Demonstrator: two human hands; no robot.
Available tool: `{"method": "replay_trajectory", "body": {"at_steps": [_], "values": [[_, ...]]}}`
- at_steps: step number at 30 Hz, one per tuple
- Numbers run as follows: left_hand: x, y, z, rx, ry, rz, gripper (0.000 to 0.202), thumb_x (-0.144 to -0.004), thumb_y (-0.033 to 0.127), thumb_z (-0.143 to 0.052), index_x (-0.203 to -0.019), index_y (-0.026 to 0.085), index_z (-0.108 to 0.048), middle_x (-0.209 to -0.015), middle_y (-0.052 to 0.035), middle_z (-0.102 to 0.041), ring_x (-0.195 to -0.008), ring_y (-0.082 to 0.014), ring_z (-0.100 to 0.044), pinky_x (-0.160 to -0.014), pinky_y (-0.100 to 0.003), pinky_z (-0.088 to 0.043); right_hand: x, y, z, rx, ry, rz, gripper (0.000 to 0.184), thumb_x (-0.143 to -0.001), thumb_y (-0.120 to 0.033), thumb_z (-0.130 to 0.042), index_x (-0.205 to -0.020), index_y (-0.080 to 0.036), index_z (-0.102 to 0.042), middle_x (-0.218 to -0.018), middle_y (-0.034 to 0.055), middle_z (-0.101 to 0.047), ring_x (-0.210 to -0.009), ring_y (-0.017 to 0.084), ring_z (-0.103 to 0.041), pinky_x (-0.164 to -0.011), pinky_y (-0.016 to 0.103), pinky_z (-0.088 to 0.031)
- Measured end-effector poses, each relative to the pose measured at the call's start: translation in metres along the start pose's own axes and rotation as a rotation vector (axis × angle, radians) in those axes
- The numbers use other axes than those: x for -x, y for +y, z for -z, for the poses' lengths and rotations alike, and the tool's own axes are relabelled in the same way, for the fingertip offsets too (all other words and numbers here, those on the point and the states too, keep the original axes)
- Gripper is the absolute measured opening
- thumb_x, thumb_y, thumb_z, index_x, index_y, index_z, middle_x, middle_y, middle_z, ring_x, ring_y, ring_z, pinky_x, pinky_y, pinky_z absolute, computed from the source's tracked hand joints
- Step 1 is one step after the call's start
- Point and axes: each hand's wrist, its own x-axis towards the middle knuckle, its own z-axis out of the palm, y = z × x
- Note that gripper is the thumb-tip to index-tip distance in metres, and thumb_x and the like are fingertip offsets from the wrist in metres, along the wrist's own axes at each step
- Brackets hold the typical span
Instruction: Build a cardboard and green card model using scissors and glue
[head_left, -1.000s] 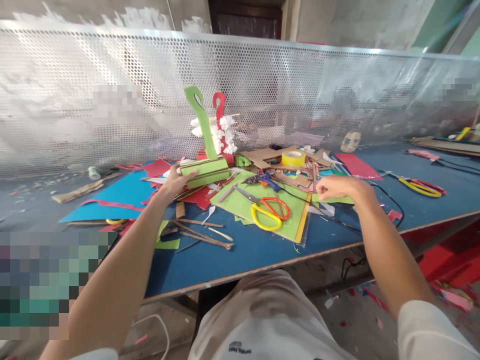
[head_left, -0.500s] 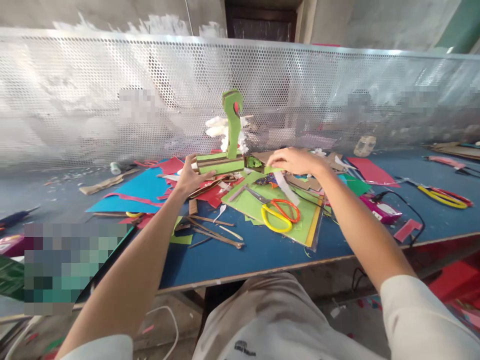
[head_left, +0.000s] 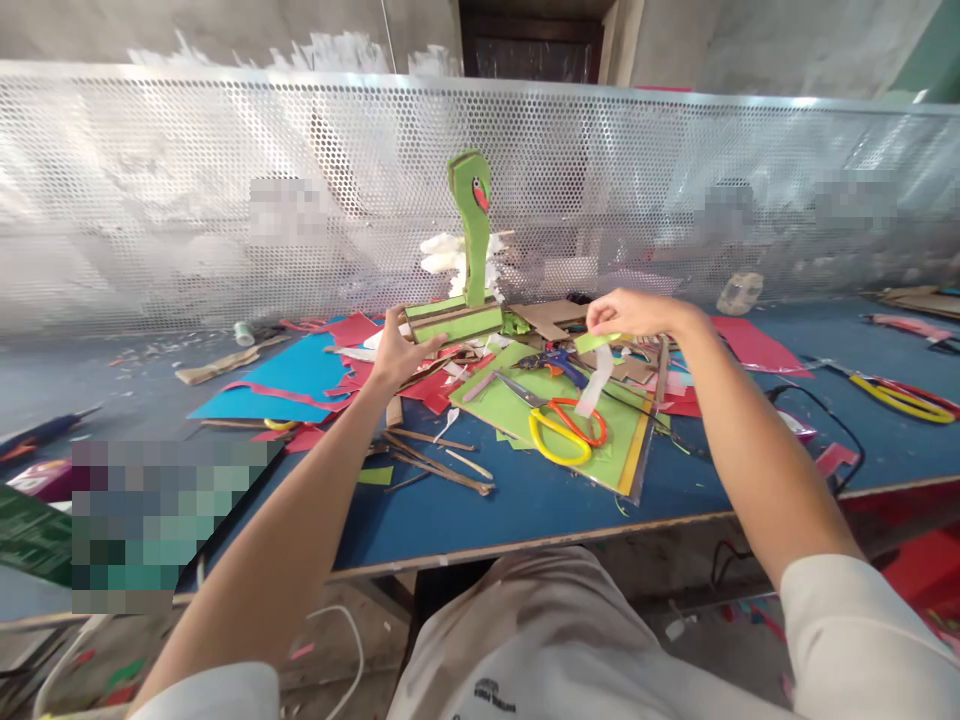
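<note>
A green cardboard bird-like figure (head_left: 474, 235) with a long upright neck and a red-and-black eye or beak mark rises from a green and brown box-like base (head_left: 459, 322). My left hand (head_left: 401, 352) grips the left end of that base. My right hand (head_left: 626, 312) pinches a small light-green paper piece (head_left: 596, 342) to the right of the base. Below this piece a whitish strip (head_left: 595, 382) hangs down; whether it is joined to it I cannot tell. Scissors (head_left: 564, 425) with yellow and orange handles lie under the right hand on green sheets (head_left: 611, 460).
A blue glue gun (head_left: 564, 365) lies among paper and cardboard scraps. Sticks (head_left: 442, 462) and blue paper (head_left: 277, 385) are at the left. Yellow-and-red-handled pliers (head_left: 892, 390) lie far right. A perforated metal screen (head_left: 600, 180) stands behind the blue table (head_left: 420, 540).
My right hand has moved right, away from the figure, with the green paper piece. The base has tilted and the neck turned slightly, so the mark on the head shows more.
</note>
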Motion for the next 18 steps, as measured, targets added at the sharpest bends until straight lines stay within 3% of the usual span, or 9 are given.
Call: {"method": "replay_trajectory", "body": {"at_steps": [4,8,11,13,15,18], "values": [[-0.002,-0.008,0.001,0.055,-0.017,0.012,0.099,-0.070,0.046,-0.095,-0.150,0.022,-0.041,-0.145,-0.0182,-0.060,-0.116,-0.0320,-0.073,-0.100,-0.044,-0.062,0.005,0.042,0.030,0.134,0.048,-0.152,0.018,-0.094,-0.036,-0.065,-0.095,-0.018,-0.068,-0.088,0.0079,-0.073,-0.075,0.018,-0.061,-0.073,0.032,-0.042],[-0.001,-0.012,0.002,0.097,-0.058,-0.002,0.094,-0.068,0.048,-0.095,-0.143,0.025,-0.043,-0.140,-0.0152,-0.063,-0.109,-0.0293,-0.077,-0.093,-0.042,-0.066,-0.012,0.057,0.030,0.442,0.123,-0.241,0.006,-0.092,-0.023,-0.066,-0.093,-0.020,-0.071,-0.088,0.0054,-0.071,-0.076,0.018,-0.060,-0.070,0.029,-0.038],[0.001,-0.013,0.001,0.104,-0.101,0.003,0.094,-0.066,0.050,-0.096,-0.140,0.025,-0.044,-0.137,-0.0146,-0.065,-0.105,-0.0287,-0.077,-0.088,-0.043,-0.067,-0.023,0.047,0.016,0.499,0.319,-0.183,0.009,-0.095,-0.022,-0.063,-0.097,-0.020,-0.072,-0.106,0.0086,-0.072,-0.088,0.019,-0.062,-0.073,0.028,-0.037],[0.001,-0.015,0.000,0.124,-0.125,0.007,0.095,-0.063,0.050,-0.097,-0.138,0.024,-0.044,-0.136,-0.0145,-0.065,-0.103,-0.0286,-0.078,-0.088,-0.044,-0.067,-0.028,0.035,0.007,0.467,0.456,-0.185,0.011,-0.097,-0.023,-0.062,-0.100,-0.020,-0.072,-0.101,0.0088,-0.072,-0.083,0.019,-0.061,-0.070,0.028,-0.036],[0.001,-0.019,-0.002,0.142,-0.144,-0.004,0.094,-0.063,0.050,-0.097,-0.137,0.024,-0.044,-0.136,-0.0142,-0.064,-0.104,-0.0288,-0.077,-0.090,-0.046,-0.067,-0.035,0.021,-0.001,0.360,0.428,-0.132,0.009,-0.098,-0.026,-0.065,-0.097,-0.020,-0.071,-0.085,0.0051,-0.071,-0.072,0.017,-0.058,-0.068,0.028,-0.035],[0.000,-0.026,-0.003,0.139,-0.176,-0.044,0.090,-0.064,0.049,-0.096,-0.134,0.024,-0.046,-0.135,-0.0134,-0.063,-0.110,-0.0292,-0.075,-0.096,-0.049,-0.064,-0.050,-0.002,-0.014,0.119,0.335,-0.037,0.011,-0.093,-0.029,-0.073,-0.092,-0.019,-0.068,-0.078,0.0020,-0.071,-0.065,0.014,-0.056,-0.065,0.027,-0.037]]}}
